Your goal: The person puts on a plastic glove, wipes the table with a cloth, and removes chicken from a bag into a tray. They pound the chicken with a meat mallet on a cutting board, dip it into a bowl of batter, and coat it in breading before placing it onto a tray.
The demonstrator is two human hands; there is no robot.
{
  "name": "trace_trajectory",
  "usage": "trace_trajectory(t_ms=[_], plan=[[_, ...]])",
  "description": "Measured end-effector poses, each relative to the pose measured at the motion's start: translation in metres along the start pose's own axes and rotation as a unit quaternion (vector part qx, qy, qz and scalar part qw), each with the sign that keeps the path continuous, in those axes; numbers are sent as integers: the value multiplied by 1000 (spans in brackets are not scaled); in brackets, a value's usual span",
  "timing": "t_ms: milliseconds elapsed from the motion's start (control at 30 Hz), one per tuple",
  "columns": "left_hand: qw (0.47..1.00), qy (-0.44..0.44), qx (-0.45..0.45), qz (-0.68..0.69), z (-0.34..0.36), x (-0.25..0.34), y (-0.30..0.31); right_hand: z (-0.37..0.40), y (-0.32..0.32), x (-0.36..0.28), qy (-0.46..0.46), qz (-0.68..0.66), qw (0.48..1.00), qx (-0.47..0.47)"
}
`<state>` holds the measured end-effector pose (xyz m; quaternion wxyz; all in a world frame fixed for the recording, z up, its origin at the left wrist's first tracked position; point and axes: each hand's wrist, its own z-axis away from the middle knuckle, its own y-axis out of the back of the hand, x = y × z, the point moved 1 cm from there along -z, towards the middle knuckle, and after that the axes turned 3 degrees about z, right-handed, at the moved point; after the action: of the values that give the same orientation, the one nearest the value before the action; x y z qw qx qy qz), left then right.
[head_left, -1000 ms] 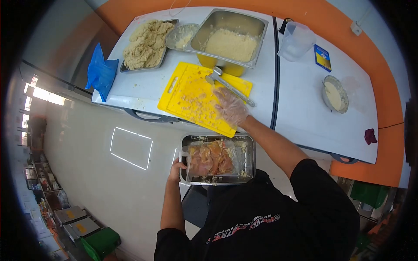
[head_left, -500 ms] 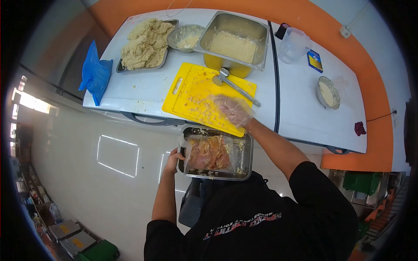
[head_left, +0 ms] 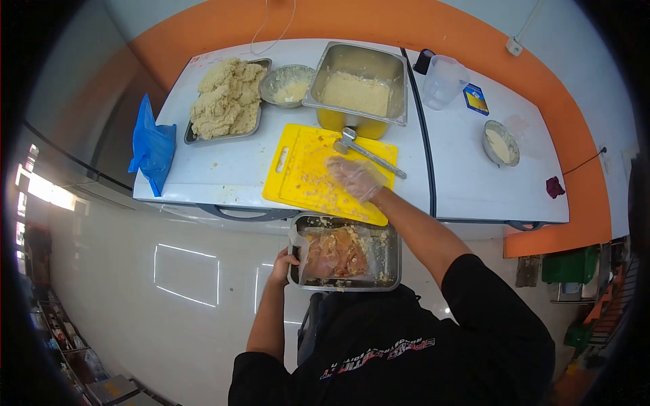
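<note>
My left hand (head_left: pixel 281 266) grips the left rim of a metal tray (head_left: pixel 394 264), with the thumb over the edge. Inside lie pieces of raw meat (head_left: pixel 333 252) on a clear plastic sheet, with pale crumbs around them. The tray sits just under the near edge of a yellow cutting board (head_left: pixel 284 186), which overhangs the table. My right hand (head_left: pixel 355 177), in a clear plastic glove, lies over the board with its fingers stretched out, touching scattered scraps. Beyond it, a metal meat mallet (head_left: pixel 371 154) rests across the board's right side.
Behind the board stand a deep metal pan (head_left: pixel 403 108) of pale crumbs, a metal bowl (head_left: pixel 288 98) and a tray heaped with moist crumb mix (head_left: pixel 227 101). A blue plastic bag (head_left: pixel 153 149) sits at the left. A clear jug (head_left: pixel 443 82) and another bowl (head_left: pixel 501 145) stand right.
The view has tilted, so the table appears lower. My right hand has moved slightly away from me across the board, closer to the mallet. My left hand still holds the tray.
</note>
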<state>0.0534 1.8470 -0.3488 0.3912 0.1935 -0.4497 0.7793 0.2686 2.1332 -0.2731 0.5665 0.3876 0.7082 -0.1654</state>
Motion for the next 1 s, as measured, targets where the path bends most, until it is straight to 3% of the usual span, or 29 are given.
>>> trace_trajectory(t_ms=[33, 67, 133, 200, 233, 267, 300, 333, 367, 400, 433, 500, 533, 600, 633, 700, 833, 900, 933, 1000], plan=[[1000, 5, 8, 3, 1, 0, 0, 0, -11, -7, 85, 157, 984, -12], [1000, 10, 17, 6, 1, 1, 0, 4, -23, -13, 167, 310, 936, -25], [1000, 0, 14, 9, -1, 1, 0, 25, -42, -33, 170, 351, 920, -37], [1000, -12, 9, 16, 0, -2, 2, 44, -43, -80, -109, 282, 934, -189], [1000, -14, 8, 18, 0, -1, 2, 53, -45, -84, -108, 284, 934, -190], [1000, -8, 18, 17, 1, 0, 1, 60, -45, -88, -152, 31, 977, -145], [999, -2, 28, 18, 1, -1, 0, 62, -44, -90, -187, -224, 952, -91], [999, -2, 30, 22, 3, -2, -1, 54, -41, -106, -190, -223, 952, -94], [1000, -1, 26, 11, 4, -1, -1, 43, -35, -120, -198, 66, 962, -175], [1000, -3, 20, -3, 2, 0, 0, 30, -31, -129, -184, 351, 887, -237], [1000, -5, 20, -6, 0, -1, 2, 18, -32, -114, -181, 350, 888, -235], [1000, -17, 21, -4, -2, -4, 5, -13, -47, -79, 101, 394, 911, -68], [1000, -17, 21, -10, -2, -4, 5, -30, -55, -68, 103, 393, 912, -62], [999, -2, 35, 8, -1, -4, 5, -53, -74, -56, 310, 471, 821, -85], [999, -2, 33, 3, 1, -2, 4, -52, -79, -50, 308, 472, 822, -79], [999, -5, 32, 1, 4, 2, -1, -43, -93, -40, 113, 494, 849, -149], [1000, -12, 29, -2, 2, -2, 10, 14, -78, -92, 49, 559, 797, -223], [1000, -11, 22, -6, 3, 2, 13, 46, -64, -98, 64, 444, 863, -231], [1000, -7, 13, -12, 3, -1, 8, 64, -38, -69, 51, 449, 861, -233], [1000, -9, 21, 1, 9, 2, -1, 85, 3, 13, -23, 384, 913, -133]])
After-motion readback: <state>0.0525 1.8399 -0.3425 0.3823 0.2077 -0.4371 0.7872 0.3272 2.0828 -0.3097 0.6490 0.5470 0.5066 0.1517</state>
